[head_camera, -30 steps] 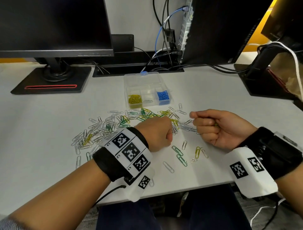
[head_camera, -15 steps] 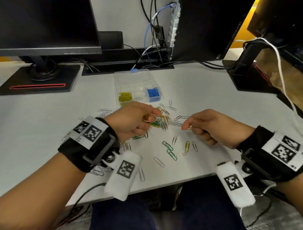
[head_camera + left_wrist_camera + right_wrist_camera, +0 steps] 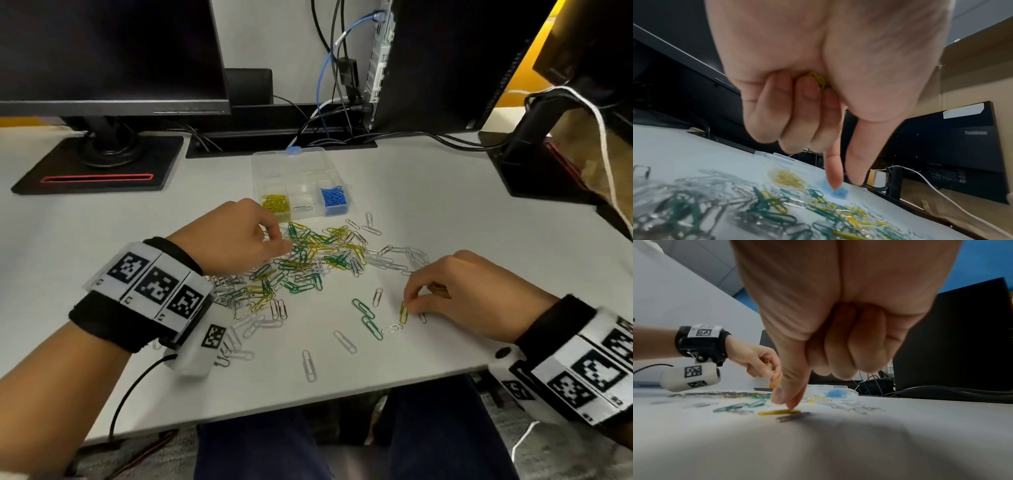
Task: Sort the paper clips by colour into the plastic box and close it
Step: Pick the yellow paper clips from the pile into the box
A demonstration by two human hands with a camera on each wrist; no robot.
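On the white worktop (image 3: 102,240), mixed paper clips (image 3: 308,260) lie scattered before the open plastic box (image 3: 298,171), which holds yellow and blue clips in separate compartments. Left hand (image 3: 239,236) grips yellow clips (image 3: 817,79) in its curled fingers above the pile. Right hand (image 3: 459,291) pinches a yellow clip (image 3: 404,312) lying on the worktop.

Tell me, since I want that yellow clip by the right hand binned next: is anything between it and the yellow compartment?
Yes. The right hand touches the yellow clip on the desk. Between it and the yellow compartment of the box lies the loose pile, with the left hand over its far-left edge. Lifted over, nothing blocks it.
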